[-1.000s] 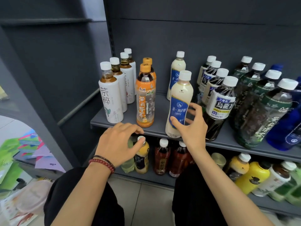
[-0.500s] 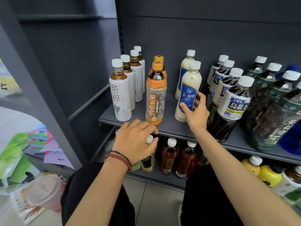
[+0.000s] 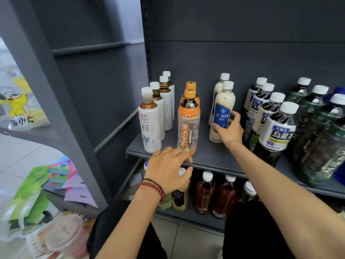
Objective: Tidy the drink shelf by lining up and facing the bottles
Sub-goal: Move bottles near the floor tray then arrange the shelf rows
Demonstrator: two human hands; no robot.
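The milk bottle [image 3: 222, 111] stands upright on the shelf [image 3: 209, 156], set back from the front lip, its blue label facing out. The right hand [image 3: 231, 131] grips it low down, thumb on the front of the label and fingers curled round the far side. A second one [image 3: 217, 88] stands right behind it, partly hidden.

There is bare shelf in front of the milk bottle, right down to the lip, and a clear lane on its left across to the orange bottle [image 3: 188, 124]. That one stands at the lip, with its twin close behind. On the right there is little room: the oolong bottles [image 3: 276, 131] run in a line from the back panel to the lip, and the right hand's knuckles are just beside them. Beyond them come the green bottles [image 3: 315, 128], crowded together.

The left hand [image 3: 166, 171] holds nothing; its relaxed fingers lie over the shelf lip at the foot of the orange bottle, with a bead bracelet [image 3: 152, 186] on the wrist. The white bottles [image 3: 150, 124] form the leftmost line, near the side wall. Under the lip, the caps of the lower bottles [image 3: 205, 191] show.
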